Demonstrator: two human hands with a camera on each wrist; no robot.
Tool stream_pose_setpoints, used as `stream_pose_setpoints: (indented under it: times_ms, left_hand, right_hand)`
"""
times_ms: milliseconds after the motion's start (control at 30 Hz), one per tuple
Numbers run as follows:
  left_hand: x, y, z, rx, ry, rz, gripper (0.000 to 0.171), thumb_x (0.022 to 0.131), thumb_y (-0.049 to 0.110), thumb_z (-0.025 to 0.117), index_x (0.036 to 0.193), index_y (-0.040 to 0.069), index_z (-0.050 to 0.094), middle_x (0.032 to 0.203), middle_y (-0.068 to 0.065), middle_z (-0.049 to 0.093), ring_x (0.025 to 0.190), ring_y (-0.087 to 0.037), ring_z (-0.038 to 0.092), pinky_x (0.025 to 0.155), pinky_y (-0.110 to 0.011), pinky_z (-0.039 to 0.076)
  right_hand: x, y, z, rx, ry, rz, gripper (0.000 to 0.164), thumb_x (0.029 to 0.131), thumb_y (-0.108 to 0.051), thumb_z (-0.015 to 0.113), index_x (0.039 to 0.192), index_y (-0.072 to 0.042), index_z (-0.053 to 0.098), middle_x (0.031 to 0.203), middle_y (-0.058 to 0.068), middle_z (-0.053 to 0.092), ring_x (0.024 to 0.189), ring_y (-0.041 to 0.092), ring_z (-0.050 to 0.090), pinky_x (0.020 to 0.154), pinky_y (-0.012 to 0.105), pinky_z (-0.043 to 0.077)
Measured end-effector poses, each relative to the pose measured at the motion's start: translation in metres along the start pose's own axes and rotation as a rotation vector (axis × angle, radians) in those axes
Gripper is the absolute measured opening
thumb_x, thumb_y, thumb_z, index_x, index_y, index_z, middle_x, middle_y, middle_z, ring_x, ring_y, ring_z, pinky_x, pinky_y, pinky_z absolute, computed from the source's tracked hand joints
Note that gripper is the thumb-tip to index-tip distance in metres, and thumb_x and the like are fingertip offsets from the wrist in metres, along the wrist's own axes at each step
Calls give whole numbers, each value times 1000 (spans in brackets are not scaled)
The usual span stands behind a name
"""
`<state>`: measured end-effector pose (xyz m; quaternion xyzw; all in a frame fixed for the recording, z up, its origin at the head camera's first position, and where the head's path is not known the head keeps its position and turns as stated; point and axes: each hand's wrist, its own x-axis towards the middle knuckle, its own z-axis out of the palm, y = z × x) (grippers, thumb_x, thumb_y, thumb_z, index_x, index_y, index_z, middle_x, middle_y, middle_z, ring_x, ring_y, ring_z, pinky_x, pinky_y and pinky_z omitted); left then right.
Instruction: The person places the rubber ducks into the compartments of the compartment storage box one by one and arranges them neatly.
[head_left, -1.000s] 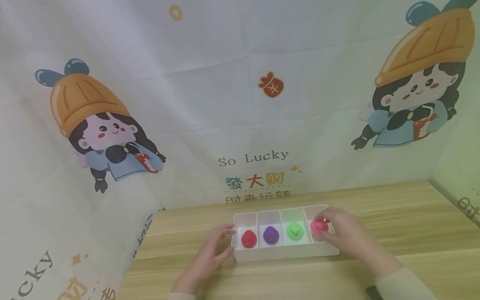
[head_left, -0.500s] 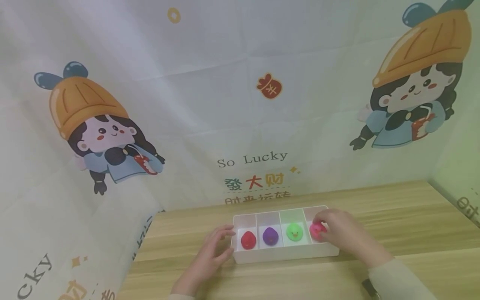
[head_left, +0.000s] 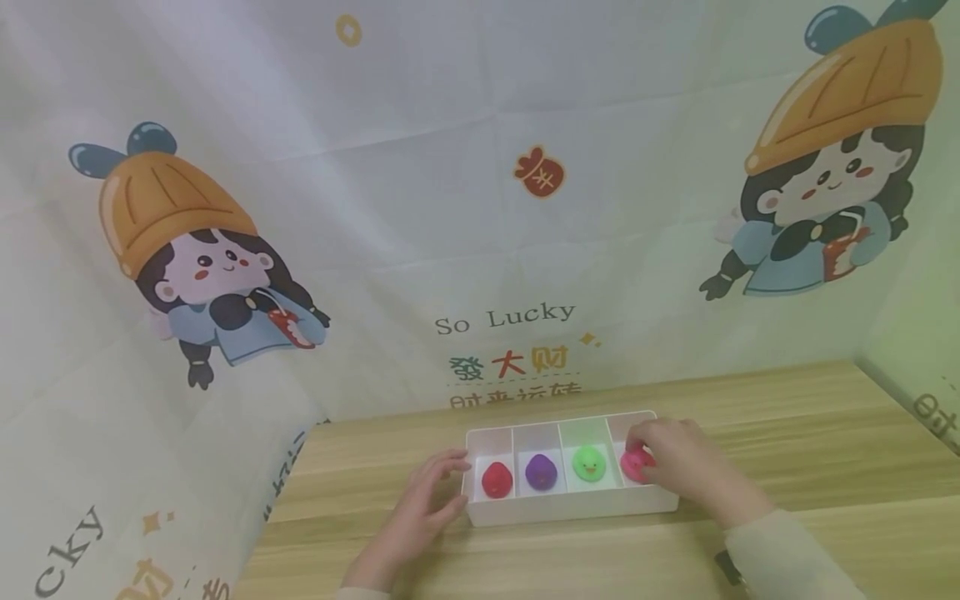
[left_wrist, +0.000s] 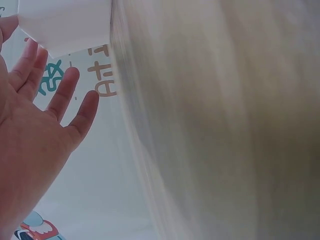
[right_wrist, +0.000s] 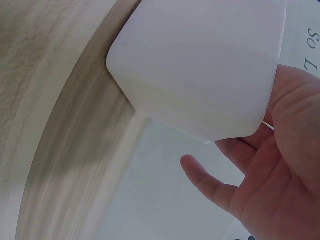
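A white divided box (head_left: pixel 570 504) stands on the wooden table, one small round toy in each compartment. From left to right they are a red toy (head_left: pixel 497 481), a purple toy (head_left: pixel 541 473), a green toy (head_left: pixel 589 464) with a little face and orange beak, and a pink toy (head_left: pixel 636 465). My right hand (head_left: pixel 686 458) reaches over the right end and pinches the pink toy, partly covering it. At the left end, my left hand (head_left: pixel 420 504) rests its fingertips against the box wall, fingers spread and holding nothing. Both wrist views show the box's outer walls, the toys hidden.
The wood-grain table (head_left: pixel 570 562) extends around the box on all sides. Behind it hangs a pale printed cloth (head_left: pixel 390 208) with cartoon figures and lettering, also covering the left and right sides. A dark object (head_left: pixel 726 568) shows beside the right sleeve.
My right hand has shifted slightly left and covers more of the pink toy than a second ago. The right forearm has swung a little left. The left hand stays at the box's end.
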<state>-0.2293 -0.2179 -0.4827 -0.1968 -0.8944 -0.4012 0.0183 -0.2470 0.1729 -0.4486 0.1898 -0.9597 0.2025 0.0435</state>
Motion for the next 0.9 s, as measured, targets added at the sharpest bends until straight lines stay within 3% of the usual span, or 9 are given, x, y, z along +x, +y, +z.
stream_pose_setpoints:
  times_ms: [133, 267, 433, 667, 767, 900]
  left_hand:
    - [1, 0, 0, -2, 1, 0, 41, 95, 9, 71, 133, 16, 60, 158, -7, 48, 142, -34, 47, 122, -63, 35]
    - [1, 0, 1, -3, 3, -4, 40, 95, 12, 72, 133, 18, 61, 158, -7, 48, 140, -35, 48, 121, -63, 35]
    - [2, 6, 0, 28, -5, -5, 41, 95, 10, 71, 134, 15, 60, 158, -8, 48, 145, -37, 44, 123, -63, 31]
    - [2, 20, -3, 78, 14, -9, 40, 94, 9, 71, 133, 12, 62, 156, -9, 51, 146, -37, 42, 122, -65, 31]
    - [3, 28, -1, 89, 61, -5, 40, 95, 8, 69, 134, 11, 61, 157, -10, 49, 142, -38, 47, 120, -64, 36]
    - [8, 44, 3, 140, 190, -32, 40, 96, 7, 67, 135, 13, 62, 157, -7, 49, 144, -35, 47, 120, -59, 39]
  right_hand:
    - [1, 1, 0, 20, -8, 10, 21, 77, -9, 88, 89, -17, 72, 89, -4, 69, 80, 16, 55, 78, 38, 52]
    - [0, 3, 3, 78, -7, 19, 24, 80, -9, 86, 101, -13, 74, 102, 1, 74, 94, 23, 66, 90, 48, 59]
    - [-5, 0, 2, 120, 92, -22, 19, 87, -7, 78, 105, -9, 75, 109, 5, 76, 109, 33, 69, 100, 56, 57]
    - [-13, -24, -1, -49, 244, -47, 29, 88, -19, 78, 116, -13, 74, 121, 10, 73, 116, 38, 66, 100, 62, 54]
    - [-12, -36, 2, -80, 292, -68, 34, 88, -26, 80, 119, -12, 73, 124, 12, 71, 116, 38, 66, 99, 60, 56]
    - [-7, -50, 12, -80, 342, -83, 41, 89, -31, 80, 123, -10, 70, 128, 15, 68, 118, 38, 65, 99, 57, 56]
